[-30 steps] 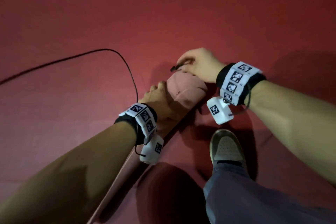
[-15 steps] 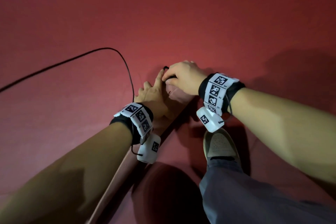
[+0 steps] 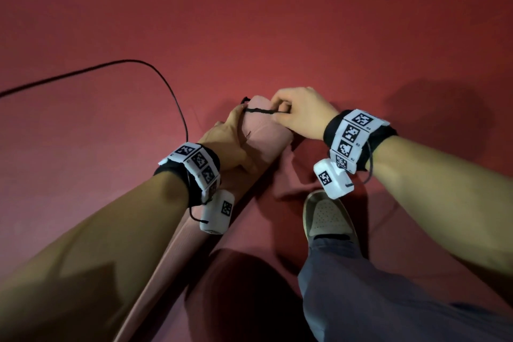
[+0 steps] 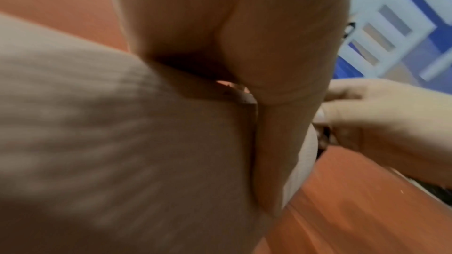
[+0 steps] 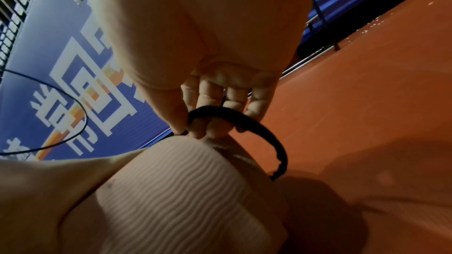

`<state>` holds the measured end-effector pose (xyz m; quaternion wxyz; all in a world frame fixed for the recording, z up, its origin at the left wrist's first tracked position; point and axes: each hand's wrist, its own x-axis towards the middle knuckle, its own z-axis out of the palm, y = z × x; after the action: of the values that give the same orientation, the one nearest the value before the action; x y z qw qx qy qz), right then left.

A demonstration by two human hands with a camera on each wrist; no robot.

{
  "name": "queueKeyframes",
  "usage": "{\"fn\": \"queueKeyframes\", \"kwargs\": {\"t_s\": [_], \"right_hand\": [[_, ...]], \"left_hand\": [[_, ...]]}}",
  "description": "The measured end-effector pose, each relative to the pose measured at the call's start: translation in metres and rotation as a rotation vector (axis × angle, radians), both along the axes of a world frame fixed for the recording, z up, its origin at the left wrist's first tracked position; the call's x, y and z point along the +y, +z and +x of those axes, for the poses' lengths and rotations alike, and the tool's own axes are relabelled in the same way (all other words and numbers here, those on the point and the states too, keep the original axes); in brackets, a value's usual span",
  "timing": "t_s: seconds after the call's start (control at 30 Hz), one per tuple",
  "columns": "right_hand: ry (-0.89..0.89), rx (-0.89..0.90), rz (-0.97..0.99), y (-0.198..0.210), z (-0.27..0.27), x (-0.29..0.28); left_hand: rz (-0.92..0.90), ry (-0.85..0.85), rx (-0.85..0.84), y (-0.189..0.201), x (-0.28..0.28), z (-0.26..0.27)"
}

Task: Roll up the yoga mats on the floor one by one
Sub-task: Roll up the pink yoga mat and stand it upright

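A rolled pink yoga mat (image 3: 266, 141) lies slanting on the red floor, its far end raised between my hands. My left hand (image 3: 236, 130) grips the roll from the left, thumb along its ribbed surface (image 4: 122, 142). My right hand (image 3: 280, 111) pinches a black elastic band (image 3: 261, 110) stretched across the top of the roll's end. In the right wrist view the band (image 5: 259, 128) loops from my fingertips (image 5: 195, 130) round the right side of the mat (image 5: 176, 190). My left fingertips are hidden behind the roll.
A black cable (image 3: 166, 83) curves over the red floor (image 3: 277, 22) to the left of the mat. My shoe (image 3: 327, 216) stands just right of the roll. A blue banner (image 5: 61, 84) lines the far wall.
My right hand went from beyond the mat's end to over it, then drew the black band rightward across the top. My left hand slid up the roll towards its end.
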<state>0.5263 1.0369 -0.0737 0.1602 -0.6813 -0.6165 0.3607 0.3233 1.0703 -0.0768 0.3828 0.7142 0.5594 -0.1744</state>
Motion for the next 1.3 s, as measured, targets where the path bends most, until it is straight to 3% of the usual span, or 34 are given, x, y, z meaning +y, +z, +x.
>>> {"fn": "queueKeyframes", "kwargs": {"t_s": [0.23,0.43,0.73,0.9,1.03,1.2,1.3], "right_hand": [[0.040,0.081,0.098,0.010,-0.012,-0.004],[0.089,0.224,-0.086,0.008,-0.021,-0.017],[0.053,0.165,-0.108,-0.013,-0.002,-0.028],[0.034,-0.035,-0.164,-0.018,0.001,-0.012],[-0.031,0.039,-0.235,-0.014,-0.009,0.002],[0.126,-0.050,-0.356,-0.017,-0.016,0.000],[0.161,0.003,-0.426,-0.016,-0.027,-0.012]], "left_hand": [[0.013,0.037,-0.036,-0.002,0.003,-0.003],[0.038,0.115,-0.099,-0.001,0.014,-0.012],[0.079,0.236,-0.216,0.033,0.037,-0.033],[0.063,0.244,-0.379,0.061,0.040,-0.024],[0.088,0.208,-0.432,0.080,0.046,-0.018],[0.096,0.136,-0.493,0.092,0.046,-0.008],[0.130,0.129,-0.465,0.092,0.051,0.001]]}}
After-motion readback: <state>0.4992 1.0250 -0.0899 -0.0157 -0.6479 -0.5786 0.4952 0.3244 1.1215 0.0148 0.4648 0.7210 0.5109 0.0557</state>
